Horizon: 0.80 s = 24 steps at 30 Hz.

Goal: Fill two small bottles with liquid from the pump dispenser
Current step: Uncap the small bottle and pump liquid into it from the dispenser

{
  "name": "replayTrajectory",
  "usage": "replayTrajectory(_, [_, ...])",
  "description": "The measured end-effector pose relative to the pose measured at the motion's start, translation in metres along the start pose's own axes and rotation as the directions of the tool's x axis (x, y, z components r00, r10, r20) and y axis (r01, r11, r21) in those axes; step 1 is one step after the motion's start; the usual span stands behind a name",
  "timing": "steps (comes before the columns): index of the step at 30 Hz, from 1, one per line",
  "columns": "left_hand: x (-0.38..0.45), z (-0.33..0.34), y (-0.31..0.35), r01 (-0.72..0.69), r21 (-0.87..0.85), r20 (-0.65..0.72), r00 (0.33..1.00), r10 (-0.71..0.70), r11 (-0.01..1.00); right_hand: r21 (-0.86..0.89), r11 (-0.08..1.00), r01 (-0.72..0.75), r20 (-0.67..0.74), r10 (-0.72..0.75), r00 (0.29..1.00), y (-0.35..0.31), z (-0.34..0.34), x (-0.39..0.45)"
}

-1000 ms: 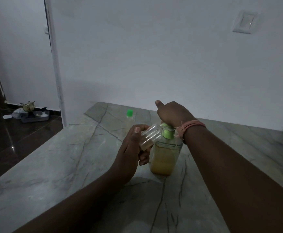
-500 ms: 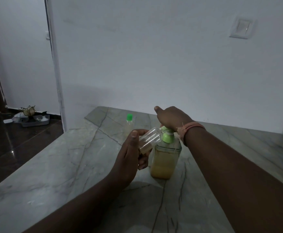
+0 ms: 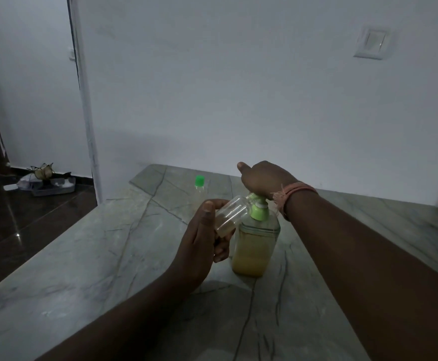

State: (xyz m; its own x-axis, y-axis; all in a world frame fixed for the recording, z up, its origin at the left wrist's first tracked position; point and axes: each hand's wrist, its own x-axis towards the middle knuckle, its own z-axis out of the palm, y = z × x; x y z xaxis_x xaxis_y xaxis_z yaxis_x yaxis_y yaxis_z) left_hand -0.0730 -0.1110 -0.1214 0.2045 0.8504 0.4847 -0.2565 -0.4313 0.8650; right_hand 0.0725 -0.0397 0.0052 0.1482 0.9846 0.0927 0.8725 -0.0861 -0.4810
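Note:
A clear pump dispenser (image 3: 251, 251) with a green pump top and yellowish liquid stands on the marble table (image 3: 82, 269). My right hand (image 3: 264, 178) rests on top of its pump head with the thumb sticking out; its fingers are hidden. My left hand (image 3: 199, 246) grips a small clear bottle (image 3: 229, 216), tilted with its mouth against the pump's nozzle. A little yellowish liquid shows in the bottle's lower end. A second small bottle (image 3: 199, 186) with a green cap stands upright farther back on the table.
The table meets a white wall at the back, with a light switch (image 3: 371, 44) high on the right. The table's left edge drops to a dark floor, where a tray (image 3: 51, 183) with small items lies by a doorway.
Both hands stay where they were, on the small bottle and the pump head. Only the view has shifted slightly.

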Motion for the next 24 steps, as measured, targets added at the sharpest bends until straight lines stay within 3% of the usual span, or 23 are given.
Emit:
replayTrajectory(4, [0.002,-0.002,-0.003,0.002,0.004,-0.003,1.000,-0.002,1.000,0.086,0.996,-0.018,0.033,0.015,0.999,0.002,0.001,-0.007])
replayTrajectory(7, [0.002,-0.001,-0.002,0.002,0.008,-0.006,1.000,-0.002,1.000,0.048,0.999,-0.008,0.034,0.006,0.999,0.001,0.002,-0.009])
replayTrajectory(16, [0.000,0.002,0.002,-0.014,0.020,0.023,1.000,0.013,1.000,0.158,0.986,-0.050,-0.066,0.061,0.996,0.004,-0.010,0.000])
replayTrajectory(24, [0.003,0.001,0.001,-0.032,0.003,-0.015,0.999,0.032,0.999,0.078,0.989,-0.122,-0.161,0.134,0.978,0.011,0.001,-0.007])
